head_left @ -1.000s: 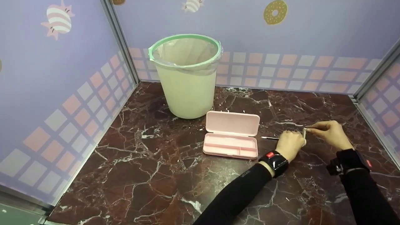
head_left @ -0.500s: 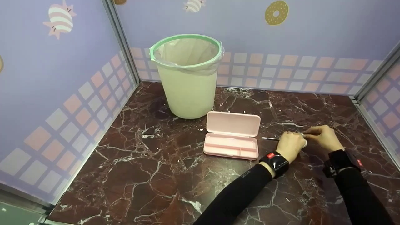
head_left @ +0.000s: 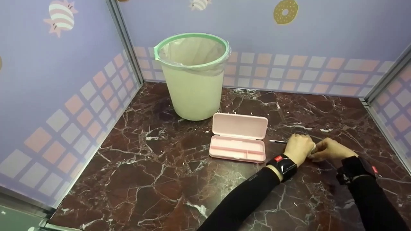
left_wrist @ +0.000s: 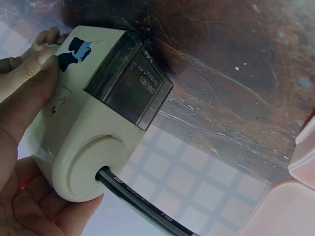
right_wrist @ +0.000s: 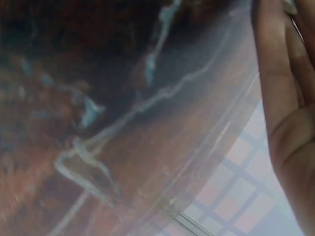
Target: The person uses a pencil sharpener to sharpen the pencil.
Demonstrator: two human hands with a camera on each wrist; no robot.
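Observation:
In the left wrist view, my left hand (left_wrist: 29, 108) grips a cream crank pencil sharpener (left_wrist: 83, 128), thumb on one side and fingers beneath. A dark pencil (left_wrist: 140, 200) stands in the sharpener's round hole; in the head view the pencil's end (head_left: 278, 141) pokes out left of my left hand (head_left: 299, 147). Close on the other side, my right hand (head_left: 332, 150) has its fingertips at the sharpener's crank, which the hands mostly hide. At the right wrist view's edge, the right fingers (right_wrist: 275, 73) bend beside a small pale part (right_wrist: 290, 6).
An open pink pencil case (head_left: 239, 125) lies left of the hands, its compartments showing. Behind it stands a pale green bin (head_left: 194, 93) with a clear liner. Small white scraps dot the marbled table (head_left: 154, 189). Patterned panels (head_left: 257, 29) enclose the back and sides.
My right hand has swung from the upright crank's top down and in toward the sharpener, turning the crank. The left hand, sharpener and pencil stay nearly in place.

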